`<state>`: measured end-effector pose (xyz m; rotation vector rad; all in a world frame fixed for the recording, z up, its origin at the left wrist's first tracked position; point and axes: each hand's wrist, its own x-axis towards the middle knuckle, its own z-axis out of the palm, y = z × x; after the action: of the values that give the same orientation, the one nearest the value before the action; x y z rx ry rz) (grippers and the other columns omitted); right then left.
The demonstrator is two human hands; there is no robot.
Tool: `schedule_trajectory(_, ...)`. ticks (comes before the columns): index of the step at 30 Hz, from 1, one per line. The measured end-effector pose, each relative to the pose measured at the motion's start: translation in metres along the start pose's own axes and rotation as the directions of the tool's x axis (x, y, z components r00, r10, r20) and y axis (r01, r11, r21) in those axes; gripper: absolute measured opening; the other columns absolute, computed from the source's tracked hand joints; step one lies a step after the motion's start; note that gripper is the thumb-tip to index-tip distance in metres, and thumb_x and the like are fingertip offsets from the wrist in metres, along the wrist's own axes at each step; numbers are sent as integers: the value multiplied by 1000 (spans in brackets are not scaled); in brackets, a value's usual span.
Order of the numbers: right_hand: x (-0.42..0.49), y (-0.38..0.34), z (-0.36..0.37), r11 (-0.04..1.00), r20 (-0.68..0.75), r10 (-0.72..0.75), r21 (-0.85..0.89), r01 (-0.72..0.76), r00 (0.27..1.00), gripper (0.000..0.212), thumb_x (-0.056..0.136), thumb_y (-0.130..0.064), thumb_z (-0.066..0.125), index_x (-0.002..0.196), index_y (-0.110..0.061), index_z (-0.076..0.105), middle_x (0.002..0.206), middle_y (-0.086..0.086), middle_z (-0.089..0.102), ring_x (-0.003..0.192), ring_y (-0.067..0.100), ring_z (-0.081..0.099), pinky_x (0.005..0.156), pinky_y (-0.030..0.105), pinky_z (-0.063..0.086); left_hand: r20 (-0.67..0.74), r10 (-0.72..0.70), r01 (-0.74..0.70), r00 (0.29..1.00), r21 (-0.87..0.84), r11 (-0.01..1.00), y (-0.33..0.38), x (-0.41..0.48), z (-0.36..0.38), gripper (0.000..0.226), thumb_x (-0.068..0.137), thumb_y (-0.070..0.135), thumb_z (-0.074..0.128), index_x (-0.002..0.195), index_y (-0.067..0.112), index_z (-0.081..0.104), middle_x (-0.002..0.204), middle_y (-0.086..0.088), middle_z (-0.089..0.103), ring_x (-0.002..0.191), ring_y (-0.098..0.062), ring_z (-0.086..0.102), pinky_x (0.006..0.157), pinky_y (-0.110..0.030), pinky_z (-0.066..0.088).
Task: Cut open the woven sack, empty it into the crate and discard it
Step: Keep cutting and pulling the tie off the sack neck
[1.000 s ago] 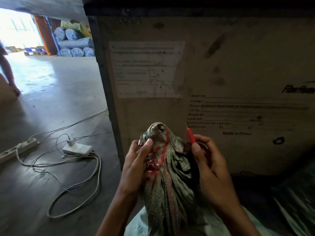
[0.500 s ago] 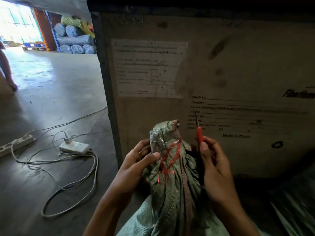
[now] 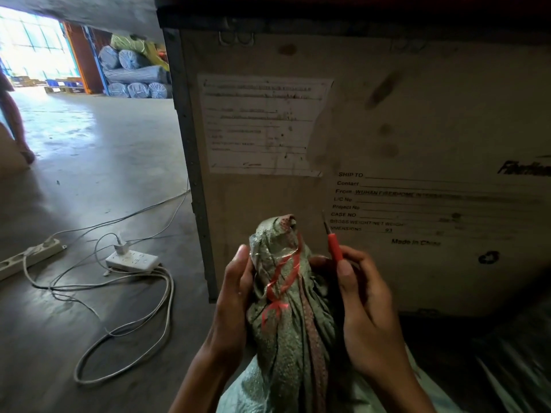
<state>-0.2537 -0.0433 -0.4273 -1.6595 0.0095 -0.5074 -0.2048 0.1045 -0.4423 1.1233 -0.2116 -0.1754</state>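
A green woven sack (image 3: pixel 290 338) stands upright low in the middle, its neck bunched and bound with red plastic string (image 3: pixel 283 278). My left hand (image 3: pixel 235 296) grips the left side of the neck. My right hand (image 3: pixel 363 305) is on the right side of the neck and holds a small red-handled cutter (image 3: pixel 333 245), its thin blade pointing up, beside the string and not touching it. A large wooden crate (image 3: pixel 387 144) with a paper label and printed shipping text rises right behind the sack.
Two white power strips (image 3: pixel 131 259) (image 3: pixel 28 257) with loose grey cables (image 3: pixel 125 326) lie on the concrete floor at the left. A person's legs (image 3: pixel 18 123) show at the far left edge. Wrapped rolls (image 3: pixel 134 76) are stacked at the back. Dark plastic sheeting (image 3: pixel 507 368) lies at the lower right.
The sack's neck has turned, bringing the red string from its left side round to the front. My left hand's grip has shifted on the neck. The cutter stays held up at the right.
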Motion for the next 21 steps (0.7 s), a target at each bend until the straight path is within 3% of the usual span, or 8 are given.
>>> schedule_trajectory(2, -2, -1, 2, 1000, 48, -13, 2, 13, 999, 27, 96, -43, 43, 113, -35, 62, 107, -13, 77, 106, 1, 70, 92, 30, 52, -78, -22, 25, 997, 34, 999, 1, 5, -3, 61, 103, 49, 26, 104, 11, 74, 96, -13, 80, 87, -21, 78, 66, -25, 60)
schedule_trajectory(4, -5, -1, 4, 1000, 99, -21, 7, 20, 995, 28, 97, -41, 42, 114, -33, 63, 108, -13, 77, 106, 1, 70, 91, 27, 52, -124, -20, 29, 992, 68, 997, 3, 8, -8, 60, 100, 53, 34, 116, 8, 70, 108, -18, 76, 100, -31, 75, 82, -38, 60)
schedule_trajectory(8, -6, -4, 5, 997, 106, -78, -11, 79, 991, 31, 103, -44, 38, 112, -34, 66, 109, -10, 75, 107, 4, 69, 90, 22, 53, -188, -57, 56, 980, -10, 998, 5, 10, -14, 61, 98, 51, 39, 117, 1, 68, 112, -23, 74, 105, -36, 72, 94, -45, 53)
schedule_trajectory(11, -3, -5, 1, 954, 12, -225, -200, 223, 974, 28, 102, -38, 41, 108, -35, 68, 98, -11, 69, 96, 4, 67, 77, 8, 47, -182, -86, 81, 979, -35, 996, 6, 9, -14, 61, 101, 49, 37, 117, -1, 68, 115, -24, 73, 108, -36, 71, 97, -46, 51)
schedule_trajectory(14, -2, -5, -3, 852, 55, -371, -376, 364, 927, 27, 104, -33, 42, 113, -32, 67, 90, -17, 62, 86, 2, 63, 68, 5, 42, -163, -101, 97, 981, -30, 995, 5, 9, -12, 62, 102, 48, 36, 116, -2, 69, 116, -26, 72, 110, -38, 69, 101, -49, 49)
schedule_trajectory(18, -4, -1, -6, 770, 105, -442, -465, 437, 891, 34, 103, -30, 41, 115, -21, 71, 91, -15, 58, 83, -1, 59, 68, 3, 41, -170, -109, 109, 979, -14, 994, 2, 10, -10, 62, 102, 48, 37, 111, -2, 72, 113, -28, 72, 105, -39, 70, 96, -48, 54)
schedule_trajectory(21, -4, -1, -8, 707, 92, -492, -538, 459, 866, 36, 103, -31, 41, 115, -16, 72, 92, -11, 57, 82, 4, 58, 69, 11, 44, -183, -114, 120, 976, 19, 993, 1, 12, -10, 61, 102, 47, 37, 104, -3, 72, 97, -24, 76, 80, -28, 76, 68, -35, 62)
